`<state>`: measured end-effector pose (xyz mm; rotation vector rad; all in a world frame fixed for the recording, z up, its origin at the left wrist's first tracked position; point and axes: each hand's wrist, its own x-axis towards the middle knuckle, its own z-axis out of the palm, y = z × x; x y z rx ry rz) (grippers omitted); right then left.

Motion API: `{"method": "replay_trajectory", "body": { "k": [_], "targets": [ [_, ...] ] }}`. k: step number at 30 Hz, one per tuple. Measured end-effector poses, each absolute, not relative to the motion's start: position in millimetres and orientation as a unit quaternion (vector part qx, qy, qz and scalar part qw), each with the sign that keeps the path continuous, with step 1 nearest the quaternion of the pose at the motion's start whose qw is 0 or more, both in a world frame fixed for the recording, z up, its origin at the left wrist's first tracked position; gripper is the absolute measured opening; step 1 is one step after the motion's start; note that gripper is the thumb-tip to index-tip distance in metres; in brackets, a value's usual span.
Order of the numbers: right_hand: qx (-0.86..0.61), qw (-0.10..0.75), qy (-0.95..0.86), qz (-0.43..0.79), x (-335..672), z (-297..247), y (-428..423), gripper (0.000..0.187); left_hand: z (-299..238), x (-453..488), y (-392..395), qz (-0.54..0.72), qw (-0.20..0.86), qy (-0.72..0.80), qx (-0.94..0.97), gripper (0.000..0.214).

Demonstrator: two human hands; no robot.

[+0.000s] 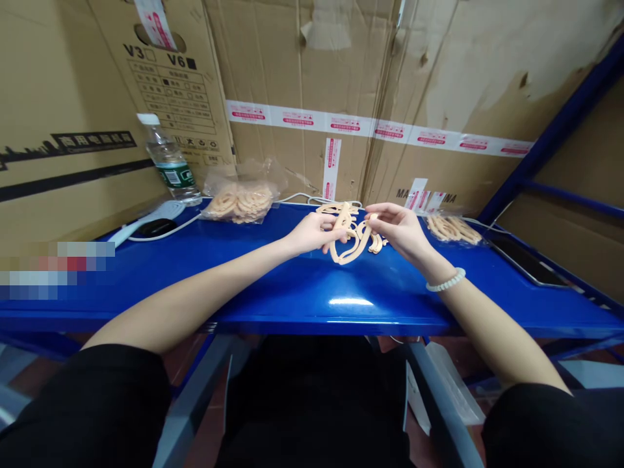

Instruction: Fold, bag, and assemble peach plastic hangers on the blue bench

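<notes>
Openwork [360, 245], pale and curved, is gripped by fingers of the left hand [316, 233] and apparently the right hand [398, 229], presumably to steady both sides over the tabletop [287, 286].

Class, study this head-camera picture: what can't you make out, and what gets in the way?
All in the head view:
1. Part of the pale curved frame: covered by the left hand.
2. Full shape of the small pale piece: hidden by the right hand and too small.
3. Number in the bagged pale pieces: they overlap under crinkled plastic.
4. Item at the left edge: masked by pixel blocks.
</notes>
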<state>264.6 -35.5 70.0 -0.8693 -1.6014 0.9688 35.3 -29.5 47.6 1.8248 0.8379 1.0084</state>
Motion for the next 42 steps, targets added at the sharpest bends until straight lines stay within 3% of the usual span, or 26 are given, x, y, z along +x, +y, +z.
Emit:
{"method": "replay_trajectory", "body": {
  "k": [4,16,22,25,29,34,42],
  "targets": [
    [-0.358,0.48,-0.676,0.429,269,72,-33,0.043,49,38,-33,0.432,0.423,0.338,0.721,0.012],
    [-0.462,0.368,-0.705,0.392,295,82,-23,0.036,62,23,-25,0.553,0.304,0.378,0.677,0.011],
    [-0.424,0.443,-0.676,0.407,302,80,-13,0.043,64,22,-31,0.533,0.27,0.383,0.704,0.015],
    [-0.394,0.44,-0.657,0.469,298,78,-14,0.048,64,27,-35,0.498,0.326,0.39,0.702,0.017],
    [-0.356,0.418,-0.668,0.502,285,70,-19,0.05,56,38,-41,0.383,0.529,0.366,0.663,0.016],
    [-0.33,0.409,-0.695,0.49,277,59,-17,0.046,37,49,-45,0.269,0.702,0.306,0.584,0.039],
    [-0.267,0.353,-0.79,0.424,275,58,-18,0.03,24,55,-49,0.293,0.647,0.328,0.623,0.015]
  ]
}}
